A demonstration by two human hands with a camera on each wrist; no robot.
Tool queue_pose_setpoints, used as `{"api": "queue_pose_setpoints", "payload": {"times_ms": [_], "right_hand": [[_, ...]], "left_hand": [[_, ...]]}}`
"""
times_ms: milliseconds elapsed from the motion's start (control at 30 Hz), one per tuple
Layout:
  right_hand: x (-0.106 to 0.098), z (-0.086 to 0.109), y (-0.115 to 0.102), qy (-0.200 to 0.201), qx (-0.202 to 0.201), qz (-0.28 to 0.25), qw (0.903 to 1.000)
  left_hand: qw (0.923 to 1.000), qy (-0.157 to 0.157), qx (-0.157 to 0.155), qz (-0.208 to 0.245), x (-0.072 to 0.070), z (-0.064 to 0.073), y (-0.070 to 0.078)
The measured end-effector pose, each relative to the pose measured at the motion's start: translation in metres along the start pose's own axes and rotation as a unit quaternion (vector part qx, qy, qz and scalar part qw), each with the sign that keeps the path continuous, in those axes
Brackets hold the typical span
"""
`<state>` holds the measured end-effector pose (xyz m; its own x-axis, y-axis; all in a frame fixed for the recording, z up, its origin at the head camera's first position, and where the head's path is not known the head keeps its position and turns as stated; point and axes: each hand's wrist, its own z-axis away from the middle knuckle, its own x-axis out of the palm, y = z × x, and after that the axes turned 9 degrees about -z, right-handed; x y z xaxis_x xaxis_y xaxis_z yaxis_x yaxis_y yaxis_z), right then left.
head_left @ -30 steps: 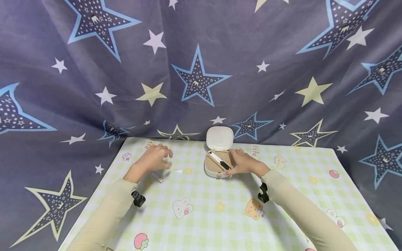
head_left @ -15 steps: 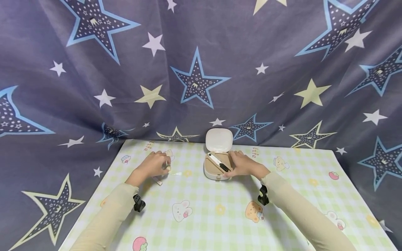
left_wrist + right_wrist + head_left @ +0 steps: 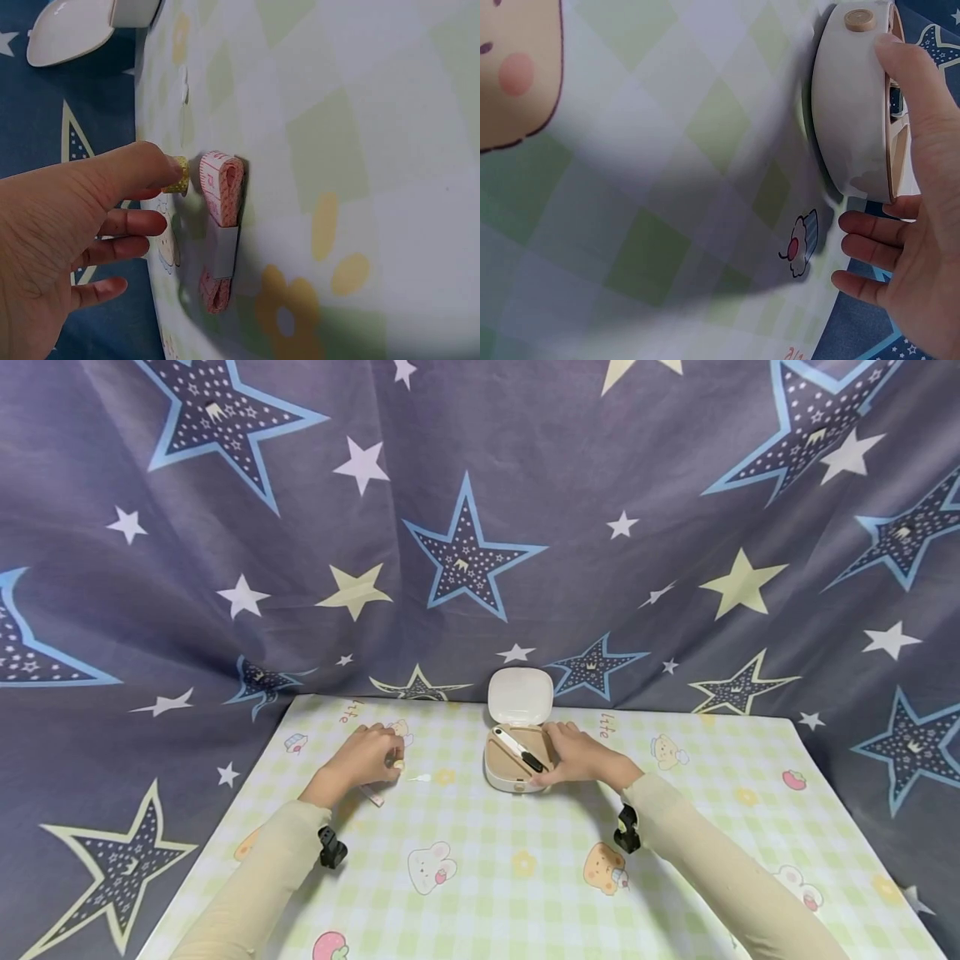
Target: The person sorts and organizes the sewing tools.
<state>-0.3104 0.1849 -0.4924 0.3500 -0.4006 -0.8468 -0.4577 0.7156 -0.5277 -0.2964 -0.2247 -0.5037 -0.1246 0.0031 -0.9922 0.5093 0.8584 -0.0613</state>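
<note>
My left hand (image 3: 367, 755) pinches a gold dimpled thimble (image 3: 180, 176) between thumb and index finger; its other fingers are loosely bent. Just beside it lies a folded pink tape measure (image 3: 220, 225) with a white band around it. A small white needle threader (image 3: 184, 86) with a thin wire lies farther along the cloth. My right hand (image 3: 579, 755) grips the right side of a white sewing box (image 3: 847, 105), thumb at the front near its round tan button. The lid (image 3: 521, 696) stands up at the back. Across its tan compartments lies a white and black tool (image 3: 517, 749).
A green and white checked cloth (image 3: 517, 902) with cartoon prints covers the table. Behind the table hangs a dark blue curtain (image 3: 600, 460) with stars, close to the box lid. Each wrist carries a black camera mount (image 3: 628, 828).
My left hand's spread fingers have come together on the thimble, with the hand slightly lower. My right hand keeps its grip on the box. The view has shifted slightly.
</note>
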Motion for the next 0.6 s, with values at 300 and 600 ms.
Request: {"api": "queue_pose_setpoints", "payload": {"times_ms": [300, 600], "right_hand": [[-0.0031, 0.0009, -0.0019, 0.000, 0.002, 0.000, 1.0000], [-0.0012, -0.0004, 0.0009, 0.000, -0.002, -0.004, 1.0000]], "left_hand": [[1.0000, -0.002, 0.006, 0.005, 0.0014, -0.0022, 0.0002], [0.9999, -0.012, 0.005, 0.005, -0.0008, -0.0024, 0.0013]]}}
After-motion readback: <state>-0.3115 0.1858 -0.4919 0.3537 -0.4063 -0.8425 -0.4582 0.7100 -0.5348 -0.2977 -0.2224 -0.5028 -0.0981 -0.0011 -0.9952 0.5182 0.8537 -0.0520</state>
